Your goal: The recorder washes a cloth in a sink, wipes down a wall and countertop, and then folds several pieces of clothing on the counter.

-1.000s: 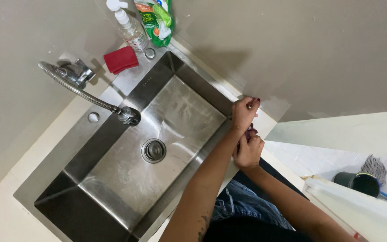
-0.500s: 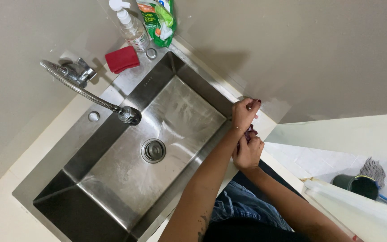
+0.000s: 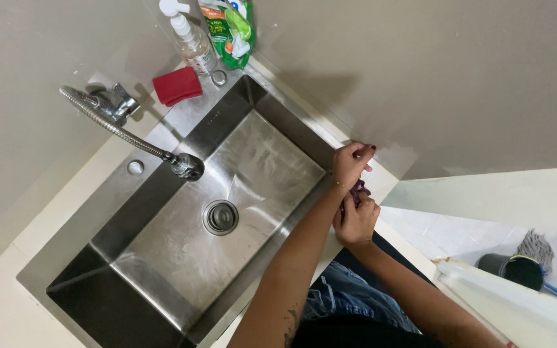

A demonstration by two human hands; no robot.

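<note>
Item: small dark purple object (image 3: 358, 191), held between both hands at the sink's right corner, over the counter edge (image 3: 381, 187). Too small and too covered to tell what it is; possibly cloth or a hair tie.

Left hand (image 3: 351, 162): raised above the object, fingers curled and pinched together at the top, seemingly pulling on or gripping its upper part. Grip narrow.

Right hand (image 3: 356, 221): below, fist-like, closed round the object's lower part. Grip narrow, holding.

Step, as judged: the object is being worked or wrung between the two hands, beside the basin rather than over it. The next move likely calls for a firmer pinch with one hand and room to draw the hands apart.

Edges:
- Sink (image 3: 272, 122), steel, rectangular, dry-looking; drain (image 3: 220, 217) near the middle. Its right rim lies just left of the hands.
- Wall directly behind the left hand; little room that way.
- Counter drops off just right of the hands, to the floor below.

Open room: the basin to the left is the widest free space. The tap (image 3: 130, 135), a flexible hose with its head over the basin, is well apart from the hands.

Other stock: red sponge (image 3: 176, 86), pump bottle (image 3: 188, 37) and green pouch (image 3: 230, 29) at the far corner, well apart. Mop (image 3: 536, 248) and bucket (image 3: 507, 267) on the floor, lower right.
</note>
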